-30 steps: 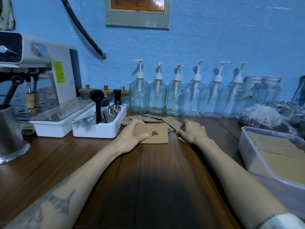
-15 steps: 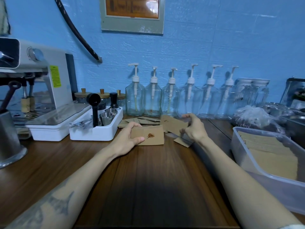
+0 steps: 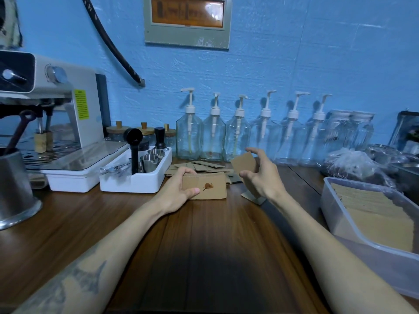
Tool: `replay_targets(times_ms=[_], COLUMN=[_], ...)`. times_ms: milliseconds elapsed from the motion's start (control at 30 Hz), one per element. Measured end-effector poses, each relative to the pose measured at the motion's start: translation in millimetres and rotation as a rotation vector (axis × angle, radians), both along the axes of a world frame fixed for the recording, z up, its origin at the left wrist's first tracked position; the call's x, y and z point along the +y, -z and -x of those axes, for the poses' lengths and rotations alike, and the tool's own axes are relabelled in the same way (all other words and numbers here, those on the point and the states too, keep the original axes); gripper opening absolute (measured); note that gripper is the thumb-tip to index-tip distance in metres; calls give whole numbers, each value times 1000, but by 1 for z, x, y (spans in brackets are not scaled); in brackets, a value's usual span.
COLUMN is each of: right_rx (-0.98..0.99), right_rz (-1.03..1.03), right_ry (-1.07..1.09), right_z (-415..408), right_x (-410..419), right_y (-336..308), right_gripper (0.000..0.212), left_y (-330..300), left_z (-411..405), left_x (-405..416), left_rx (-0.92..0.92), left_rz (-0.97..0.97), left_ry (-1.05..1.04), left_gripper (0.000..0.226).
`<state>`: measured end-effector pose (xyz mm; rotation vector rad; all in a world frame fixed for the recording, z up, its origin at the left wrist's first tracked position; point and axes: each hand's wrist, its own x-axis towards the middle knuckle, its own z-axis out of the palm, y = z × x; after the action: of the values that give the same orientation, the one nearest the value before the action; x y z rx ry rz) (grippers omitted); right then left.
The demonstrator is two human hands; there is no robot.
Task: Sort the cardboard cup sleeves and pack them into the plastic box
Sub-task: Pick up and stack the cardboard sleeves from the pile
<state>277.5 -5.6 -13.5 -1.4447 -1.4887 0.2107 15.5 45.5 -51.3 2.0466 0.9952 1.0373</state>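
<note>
Right hand [image 3: 260, 175] lifted sleeve [image 3: 243, 163], long axis tilted.

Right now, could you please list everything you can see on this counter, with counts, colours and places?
Coffee machine: one, white, far left.
Metal jug: one, silver, left edge.
White tray: one, holds black tools and small metal cups, beside the machine.
Pump bottles: six, clear with white pumps, along the blue wall.
Lidded jars: three, wooden lids, behind the tray.
Loose sleeves: several, brown, in front of the bottles.
Plastic box: one, clear, right, holding stacked sleeves.
Left hand: grips a printed sleeve.
Right hand: holds a plain sleeve up.
</note>
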Motion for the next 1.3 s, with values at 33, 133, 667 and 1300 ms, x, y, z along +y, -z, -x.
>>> replay_targets(times_ms=[33, 133, 667, 1300], right_rx=[-57, -360, -185, -347], right_rz=[51, 285, 137, 276], right_ry=[27, 61, -342, -289], right_z=[-4, -18, 23, 58], right_x=[2, 1, -11, -1], right_y=[1, 5, 0, 29], right_gripper=[63, 59, 42, 71], left_y=[0, 0, -4, -2], left_z=[0, 0, 3, -3], left_x=[0, 1, -6, -6], left_rx=[-2, 3, 54, 29], left_rz=[-3, -4, 104, 36], left_ry=[-6, -25, 14, 73], left_gripper=[36, 36, 70, 38])
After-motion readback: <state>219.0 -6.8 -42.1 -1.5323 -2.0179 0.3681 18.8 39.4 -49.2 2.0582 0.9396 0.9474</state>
